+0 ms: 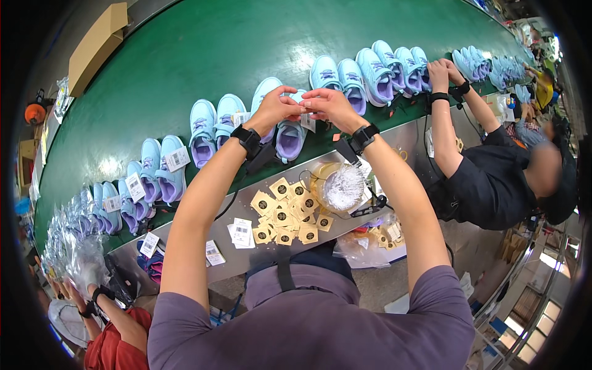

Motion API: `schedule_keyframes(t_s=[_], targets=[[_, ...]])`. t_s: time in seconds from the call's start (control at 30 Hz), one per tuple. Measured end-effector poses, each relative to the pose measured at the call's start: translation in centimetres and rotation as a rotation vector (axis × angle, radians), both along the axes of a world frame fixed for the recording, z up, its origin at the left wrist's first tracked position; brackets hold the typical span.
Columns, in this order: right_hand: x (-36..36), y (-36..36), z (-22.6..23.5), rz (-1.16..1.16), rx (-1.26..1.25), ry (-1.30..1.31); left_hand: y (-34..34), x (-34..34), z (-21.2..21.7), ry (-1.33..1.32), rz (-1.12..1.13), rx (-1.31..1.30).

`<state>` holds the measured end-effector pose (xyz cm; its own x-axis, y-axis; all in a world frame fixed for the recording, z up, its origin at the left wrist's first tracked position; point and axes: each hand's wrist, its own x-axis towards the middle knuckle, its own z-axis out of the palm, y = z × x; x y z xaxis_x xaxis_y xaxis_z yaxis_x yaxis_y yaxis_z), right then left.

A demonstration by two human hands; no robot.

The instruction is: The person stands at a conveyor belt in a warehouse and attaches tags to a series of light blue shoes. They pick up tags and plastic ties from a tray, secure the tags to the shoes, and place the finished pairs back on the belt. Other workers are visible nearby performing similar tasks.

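Both hands, left hand [275, 109] and right hand [328, 103], are pinched shut on a white tag [306, 121] above the light-blue sneaker [288, 134]; the tag is best steadied while fastened.

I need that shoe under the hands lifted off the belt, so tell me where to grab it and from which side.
Probably best by the heel collar of the light blue shoe, coming from the near edge of the green belt. Its open purple-lined heel faces the person, and neighbouring shoes crowd its sides. Both the left hand and right hand hover above it, pinching a small tag.
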<state>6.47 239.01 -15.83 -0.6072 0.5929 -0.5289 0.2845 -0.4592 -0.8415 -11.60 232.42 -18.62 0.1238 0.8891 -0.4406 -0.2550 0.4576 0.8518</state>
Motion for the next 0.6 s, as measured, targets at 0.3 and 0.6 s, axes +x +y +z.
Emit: schedule_keyframes(t_s=[0.3, 0.6], targets=[[-0.2, 0.6, -0.3, 0.026, 0.176, 0.018, -0.1, 0.4, -0.4, -0.060, -0.009, 0.018], [2.2, 0.9, 0.5, 0.235, 0.607, -0.213, 0.2, 2.1, 1.4, 0.382, -0.037, 0.130]])
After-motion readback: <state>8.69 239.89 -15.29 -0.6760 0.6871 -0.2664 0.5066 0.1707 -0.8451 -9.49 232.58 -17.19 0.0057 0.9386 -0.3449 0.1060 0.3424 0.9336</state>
